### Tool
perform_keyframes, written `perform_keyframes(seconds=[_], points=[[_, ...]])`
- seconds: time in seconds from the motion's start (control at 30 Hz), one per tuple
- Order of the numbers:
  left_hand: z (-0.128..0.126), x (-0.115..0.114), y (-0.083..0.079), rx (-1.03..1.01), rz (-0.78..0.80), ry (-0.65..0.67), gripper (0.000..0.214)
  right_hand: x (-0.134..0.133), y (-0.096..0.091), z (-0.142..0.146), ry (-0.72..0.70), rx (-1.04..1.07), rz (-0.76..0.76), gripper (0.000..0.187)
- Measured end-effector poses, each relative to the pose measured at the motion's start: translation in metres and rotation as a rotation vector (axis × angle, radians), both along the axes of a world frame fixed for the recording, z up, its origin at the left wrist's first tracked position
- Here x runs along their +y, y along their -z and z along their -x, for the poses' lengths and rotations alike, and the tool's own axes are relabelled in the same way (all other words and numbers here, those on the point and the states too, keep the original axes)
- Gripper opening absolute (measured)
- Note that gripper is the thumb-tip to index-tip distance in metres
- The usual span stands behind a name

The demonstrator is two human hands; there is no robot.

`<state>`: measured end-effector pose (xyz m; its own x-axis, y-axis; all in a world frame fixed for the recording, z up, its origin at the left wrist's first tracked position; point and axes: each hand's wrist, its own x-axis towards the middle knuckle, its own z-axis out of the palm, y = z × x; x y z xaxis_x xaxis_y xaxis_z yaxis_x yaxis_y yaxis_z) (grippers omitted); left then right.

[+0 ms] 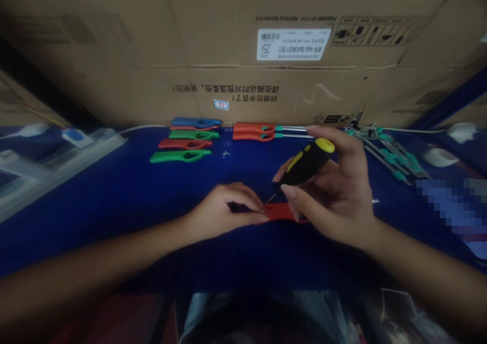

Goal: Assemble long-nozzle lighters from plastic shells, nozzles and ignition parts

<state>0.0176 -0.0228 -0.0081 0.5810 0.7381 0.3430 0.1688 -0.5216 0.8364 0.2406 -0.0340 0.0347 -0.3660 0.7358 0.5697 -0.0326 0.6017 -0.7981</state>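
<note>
My right hand [335,192] is closed around a black and yellow screwdriver [309,162], its thin tip slanting down to the left. The tip meets a red plastic handle piece [280,212] lying on the blue table [125,192]. My left hand [224,212] pinches the left end of that red piece with its fingers pressed together, holding it flat on the table.
Several red, green and blue plastic handles [186,141] lie in a row behind the hands, with two red ones [254,131] beside them. Green-handled metal tools [391,156] are piled at the right. A big cardboard box [243,49] stands along the back. A white power strip [61,151] lies at the left.
</note>
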Motion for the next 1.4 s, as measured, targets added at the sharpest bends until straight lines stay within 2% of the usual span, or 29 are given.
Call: perform_keyframes(seconds=[0.17, 0.27, 0.8, 1.27, 1.4], points=[[0.003, 0.002, 0.002, 0.099, -0.142, -0.051, 0.045, 0.006, 0.007, 0.000, 0.010, -0.038, -0.181, 0.070], [0.004, 0.002, 0.002, 0.149, -0.158, -0.016, 0.053, 0.009, 0.010, -0.001, 0.037, -0.072, -0.274, 0.074], [0.006, 0.001, 0.004, 0.206, -0.128, 0.009, 0.040, 0.008, 0.012, -0.002, 0.030, -0.128, -0.216, 0.069], [0.005, 0.001, 0.005, 0.201, -0.154, 0.015, 0.036, 0.007, 0.015, -0.002, 0.010, -0.103, -0.251, 0.071], [0.005, 0.001, 0.004, 0.204, -0.139, 0.017, 0.035, 0.007, 0.015, -0.003, 0.040, -0.130, -0.250, 0.068]])
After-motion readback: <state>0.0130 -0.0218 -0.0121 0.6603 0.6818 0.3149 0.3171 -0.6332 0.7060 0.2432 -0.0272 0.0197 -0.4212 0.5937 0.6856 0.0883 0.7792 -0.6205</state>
